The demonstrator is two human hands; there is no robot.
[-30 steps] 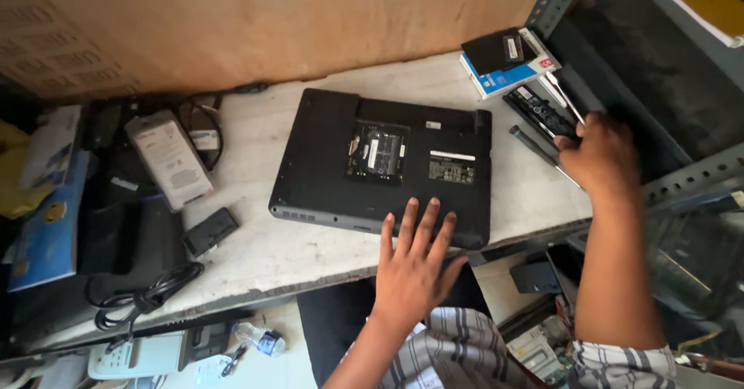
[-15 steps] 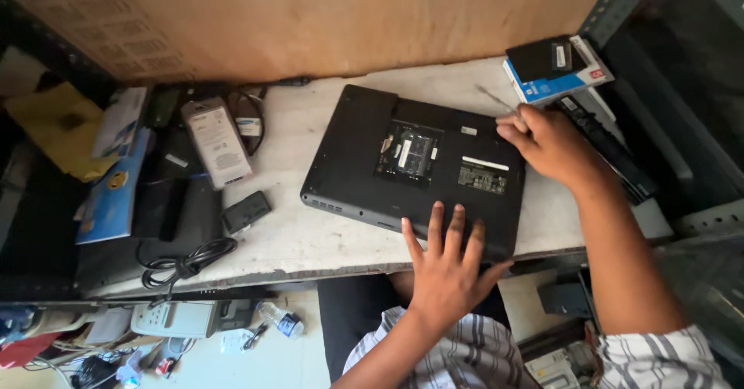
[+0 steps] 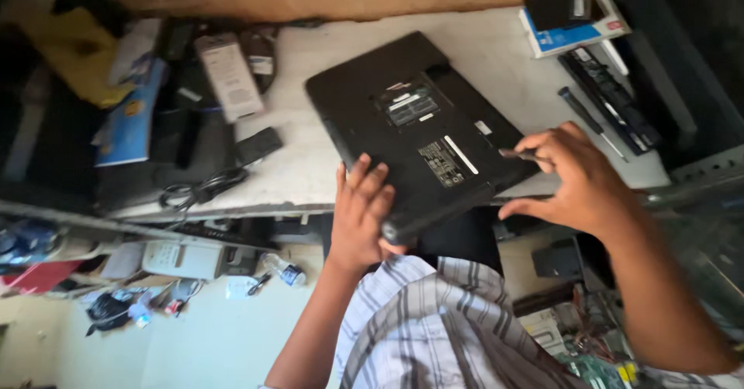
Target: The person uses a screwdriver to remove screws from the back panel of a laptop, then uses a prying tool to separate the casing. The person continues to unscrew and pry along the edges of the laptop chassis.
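Observation:
A black laptop (image 3: 418, 125) lies upside down and skewed on the white worktable (image 3: 504, 56), its near corner hanging over the table's front edge. My left hand (image 3: 360, 211) grips that near corner, fingers spread on the underside panel and thumb beneath the edge. Over the laptop's right edge, my right hand (image 3: 581, 184) pinches a thin dark tool (image 3: 518, 155) whose tip points at the base. An open bay with a memory module (image 3: 411, 104) shows in the middle of the base.
A black screwdriver (image 3: 590, 119) and a long black battery (image 3: 612, 98) lie at the right, behind them a blue-and-white box (image 3: 573, 32). At the left are a grey pack (image 3: 229, 75), a small black block (image 3: 258, 145), cables (image 3: 198, 191) and clutter. A wooden board stands behind.
The laptop has turned and slid so its near corner overhangs the table. My left hand went from resting flat to gripping that corner. My right hand came back from the right side holding the thin tool.

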